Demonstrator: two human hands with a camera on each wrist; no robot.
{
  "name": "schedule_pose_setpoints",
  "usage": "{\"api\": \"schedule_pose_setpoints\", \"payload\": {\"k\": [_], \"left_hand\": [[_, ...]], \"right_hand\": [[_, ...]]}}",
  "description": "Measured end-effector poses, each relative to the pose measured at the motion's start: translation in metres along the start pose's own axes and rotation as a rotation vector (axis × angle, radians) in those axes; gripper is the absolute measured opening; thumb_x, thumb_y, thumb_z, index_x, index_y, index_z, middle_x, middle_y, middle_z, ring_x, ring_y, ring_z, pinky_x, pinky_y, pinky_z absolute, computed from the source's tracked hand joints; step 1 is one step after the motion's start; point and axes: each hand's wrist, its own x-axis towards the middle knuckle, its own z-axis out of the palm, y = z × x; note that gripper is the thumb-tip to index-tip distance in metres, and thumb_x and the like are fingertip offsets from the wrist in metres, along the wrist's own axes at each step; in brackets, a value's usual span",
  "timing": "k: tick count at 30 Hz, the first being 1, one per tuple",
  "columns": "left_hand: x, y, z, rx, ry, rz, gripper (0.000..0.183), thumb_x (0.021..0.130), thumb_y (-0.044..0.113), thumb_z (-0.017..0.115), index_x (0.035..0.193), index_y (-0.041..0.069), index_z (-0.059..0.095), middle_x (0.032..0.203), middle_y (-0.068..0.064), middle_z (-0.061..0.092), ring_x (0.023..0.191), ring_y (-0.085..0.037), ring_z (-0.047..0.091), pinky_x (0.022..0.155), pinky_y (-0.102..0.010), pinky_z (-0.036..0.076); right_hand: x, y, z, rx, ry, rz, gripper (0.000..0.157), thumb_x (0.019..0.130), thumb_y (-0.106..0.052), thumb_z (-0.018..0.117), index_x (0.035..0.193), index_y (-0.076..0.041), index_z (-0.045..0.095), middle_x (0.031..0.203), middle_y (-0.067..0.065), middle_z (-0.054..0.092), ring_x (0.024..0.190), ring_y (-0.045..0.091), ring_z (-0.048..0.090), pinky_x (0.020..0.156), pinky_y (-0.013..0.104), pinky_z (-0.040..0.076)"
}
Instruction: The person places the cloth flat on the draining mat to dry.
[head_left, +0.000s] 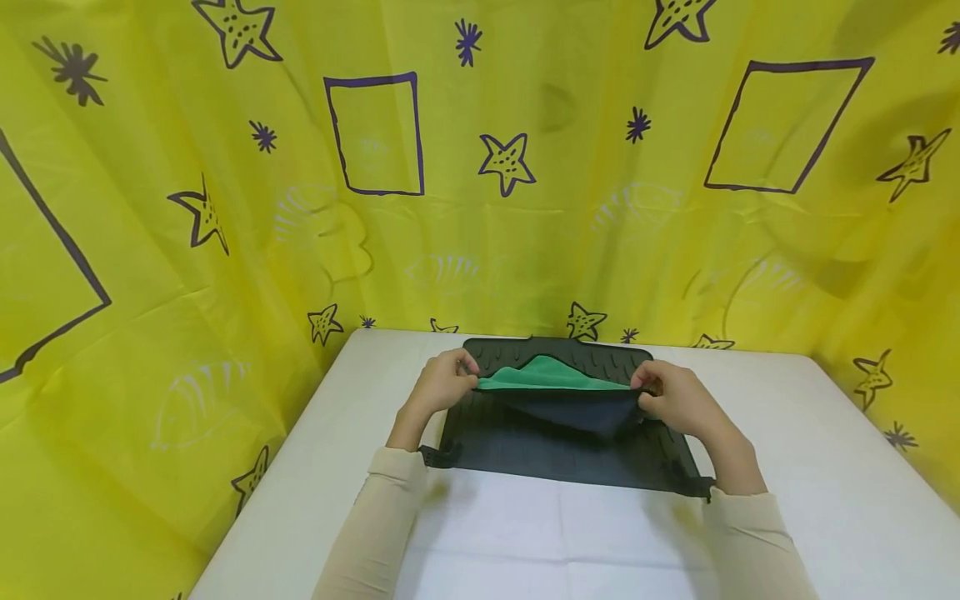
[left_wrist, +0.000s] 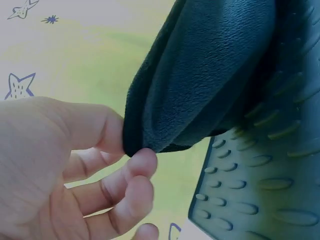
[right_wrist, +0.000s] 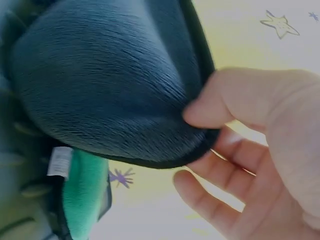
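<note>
Between my two hands a cloth (head_left: 551,377), green on one side and dark grey on the other, is held up by its corners. Thumb and fingers of my left hand (head_left: 444,385) pinch one corner; in the left wrist view the dark plush side (left_wrist: 210,65) shows its black edging. My right hand (head_left: 681,402) pinches the opposite corner. A white tag (right_wrist: 60,161) sits at the cloth's edge beside a green part in the right wrist view. Below and behind the cloth lies a dark board (head_left: 510,458) with raised oval nubs, partly hidden by it.
The board lies on a white table (head_left: 495,525), with small dark brackets (head_left: 442,455) at its near corners. A yellow curtain (head_left: 450,225) printed with stars and frames hangs behind the table and along its sides.
</note>
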Motion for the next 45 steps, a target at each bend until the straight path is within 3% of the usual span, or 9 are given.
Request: {"api": "schedule_pose_setpoints", "payload": {"k": [4,9,15,19,26,31,38,42,45], "left_hand": [[-0.002,0.001,-0.003,0.046,-0.079,0.005,0.004,0.090,0.009,0.068,0.094,0.009,0.068,0.070,-0.003,0.061,0.061,-0.016,0.055,0.056,-0.028,0.042],[-0.005,-0.002,-0.002,0.107,-0.247,-0.018,0.003,0.091,0.008,0.068,0.094,0.006,0.067,0.075,-0.004,0.066,0.066,-0.017,0.065,0.058,-0.027,0.046],[-0.008,-0.005,0.004,0.169,-0.407,-0.050,0.005,0.090,0.007,0.071,0.090,0.008,0.067,0.076,-0.005,0.066,0.063,-0.016,0.059,0.059,-0.026,0.047],[-0.007,-0.006,0.010,0.217,-0.344,-0.037,0.007,0.092,0.016,0.073,0.092,0.012,0.068,0.081,-0.003,0.066,0.069,-0.016,0.057,0.062,-0.029,0.046],[0.001,-0.009,0.019,0.239,-0.120,0.000,0.011,0.095,0.023,0.070,0.100,0.013,0.069,0.081,-0.002,0.066,0.071,-0.018,0.058,0.061,-0.033,0.045],[0.010,-0.005,0.026,0.228,-0.037,0.030,0.010,0.095,0.023,0.068,0.099,0.013,0.070,0.079,0.000,0.067,0.068,-0.016,0.059,0.059,-0.031,0.044],[0.037,0.006,0.043,0.280,-0.074,0.026,0.015,0.098,0.025,0.068,0.104,0.012,0.074,0.092,-0.004,0.073,0.078,-0.021,0.066,0.066,-0.036,0.052],[0.053,0.006,0.056,0.315,-0.130,-0.019,0.020,0.099,0.028,0.067,0.104,0.011,0.077,0.099,-0.005,0.076,0.082,-0.021,0.068,0.070,-0.035,0.054],[0.062,0.005,0.066,0.311,-0.177,-0.055,0.024,0.099,0.030,0.067,0.090,0.010,0.078,0.082,-0.002,0.070,0.071,-0.017,0.060,0.063,-0.030,0.047]], "right_hand": [[-0.004,0.006,-0.005,0.052,-0.134,0.008,0.010,0.089,-0.002,0.068,0.097,-0.006,0.065,0.084,0.003,0.061,0.080,0.019,0.053,0.070,0.032,0.046],[-0.011,0.016,-0.009,0.142,-0.334,-0.014,0.009,0.090,-0.008,0.073,0.094,-0.005,0.066,0.081,0.000,0.061,0.076,0.016,0.053,0.067,0.028,0.046],[-0.014,0.026,-0.013,0.211,-0.453,-0.058,0.012,0.095,-0.019,0.071,0.096,-0.008,0.071,0.086,0.001,0.066,0.078,0.011,0.056,0.071,0.028,0.049],[-0.015,0.038,-0.016,0.222,-0.405,-0.011,0.022,0.103,-0.025,0.061,0.102,-0.005,0.070,0.089,0.007,0.066,0.082,0.016,0.059,0.074,0.033,0.051],[-0.016,0.065,-0.012,0.155,-0.141,0.223,0.037,0.107,-0.028,0.054,0.115,0.007,0.064,0.098,0.018,0.067,0.089,0.025,0.064,0.075,0.034,0.053],[-0.019,0.084,-0.008,0.109,-0.119,0.371,0.047,0.105,-0.027,0.052,0.123,0.016,0.056,0.097,0.021,0.068,0.089,0.029,0.063,0.072,0.035,0.049],[-0.020,0.096,0.003,0.084,-0.154,0.436,0.052,0.102,-0.030,0.054,0.126,0.017,0.055,0.092,0.020,0.071,0.097,0.040,0.061,0.084,0.052,0.050],[-0.017,0.098,0.008,0.068,-0.120,0.438,0.041,0.098,-0.026,0.060,0.115,0.011,0.063,0.090,0.020,0.069,0.090,0.036,0.062,0.075,0.042,0.049],[-0.016,0.100,0.009,0.077,-0.110,0.441,0.035,0.097,-0.025,0.063,0.110,0.007,0.064,0.089,0.018,0.067,0.087,0.032,0.060,0.070,0.034,0.044]]}}
